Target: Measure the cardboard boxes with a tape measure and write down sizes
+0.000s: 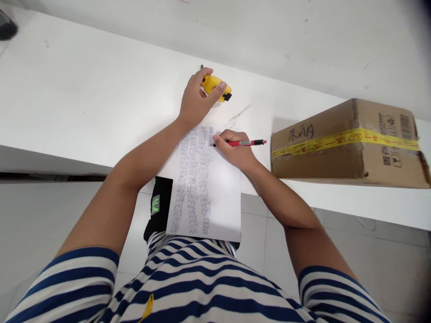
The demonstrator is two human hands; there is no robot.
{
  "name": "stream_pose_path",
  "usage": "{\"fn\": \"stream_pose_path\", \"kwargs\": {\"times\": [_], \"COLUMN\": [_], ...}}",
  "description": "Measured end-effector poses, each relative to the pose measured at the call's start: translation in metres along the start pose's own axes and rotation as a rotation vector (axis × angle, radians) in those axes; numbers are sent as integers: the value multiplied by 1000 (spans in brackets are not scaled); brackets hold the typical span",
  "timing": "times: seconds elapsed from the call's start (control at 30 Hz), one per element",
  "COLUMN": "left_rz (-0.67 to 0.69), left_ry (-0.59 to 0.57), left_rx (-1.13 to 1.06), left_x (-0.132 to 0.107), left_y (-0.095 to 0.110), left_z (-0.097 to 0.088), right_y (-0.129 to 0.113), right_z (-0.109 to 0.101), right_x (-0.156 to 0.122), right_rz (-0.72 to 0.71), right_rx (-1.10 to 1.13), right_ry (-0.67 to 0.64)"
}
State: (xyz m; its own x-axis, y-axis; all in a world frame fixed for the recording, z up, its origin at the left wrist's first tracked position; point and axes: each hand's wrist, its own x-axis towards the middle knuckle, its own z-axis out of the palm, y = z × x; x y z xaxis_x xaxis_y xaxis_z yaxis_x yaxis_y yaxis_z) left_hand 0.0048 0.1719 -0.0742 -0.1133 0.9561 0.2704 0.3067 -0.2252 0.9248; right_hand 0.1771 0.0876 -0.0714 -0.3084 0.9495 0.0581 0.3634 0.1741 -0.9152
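My left hand (198,96) is closed around a yellow tape measure (213,85) with black parts, resting on the white table beyond the paper. Between the fingers and thumb of my right hand (237,146) is a red pen (242,143) with black ends. Its tip meets the sheet of paper (224,193) near the top of a column of writing. Several columns of blue handwriting fill the left part of the sheet, and its right part is blank. The lower part of the paper hangs past the table's front edge, over my lap.
A cardboard box (319,152) with yellow printed tape stands on the white table (101,89) to the right, close to my right forearm. A thin clear strip (239,113) lies between my hands. Part of a dark object (6,26) shows at the far left.
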Motion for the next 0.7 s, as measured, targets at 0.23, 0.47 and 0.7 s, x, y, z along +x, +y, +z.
{"fn": "stream_pose_path", "kwargs": {"times": [0.23,0.47,0.7], "left_rz": [-14,11,19], "left_ry": [-7,6,9], "left_rx": [45,-26,-67], "left_x": [0,2,2], "left_y": [1,-4,-4], "left_z": [-1,1,1], "right_y": [0,-1,-4], "right_z": [0,0,-1], "right_x": [0,-1,-2], "right_rz": [-13,-33,-17], "right_rx": [-22,-16,-43], "right_ry": [54,13,52]}}
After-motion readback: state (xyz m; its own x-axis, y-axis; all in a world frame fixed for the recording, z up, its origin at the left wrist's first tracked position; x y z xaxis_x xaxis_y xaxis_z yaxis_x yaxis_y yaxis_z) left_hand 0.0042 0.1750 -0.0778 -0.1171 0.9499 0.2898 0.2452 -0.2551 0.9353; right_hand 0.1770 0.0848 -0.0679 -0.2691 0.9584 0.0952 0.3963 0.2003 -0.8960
